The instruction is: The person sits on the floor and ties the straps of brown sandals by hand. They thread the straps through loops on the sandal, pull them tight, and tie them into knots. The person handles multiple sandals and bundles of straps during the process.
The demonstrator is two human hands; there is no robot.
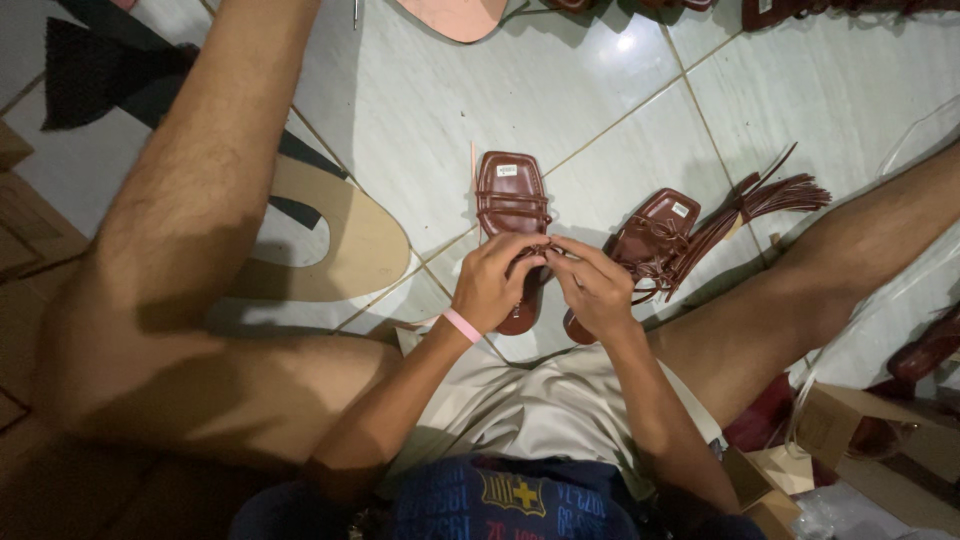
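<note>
Two brown strappy sandals lie on the white tiled floor between my legs. My left hand [497, 283] and my right hand [592, 288] meet over the heel end of the left sandal [512, 195], fingers pinched on its thin brown straps [541, 248]. The right sandal [652, 235] lies just beside my right hand, with a bundle of long loose brown straps [760, 200] fanning out to the right. A pink band [462, 324] circles my left wrist.
My bare legs frame the spot on both sides. A tan curved cardboard cut-out [350, 240] and black fabric [100, 70] lie at left. Cardboard boxes [850, 430] and a clear plastic bag [900, 300] sit at right. More sandal parts line the top edge.
</note>
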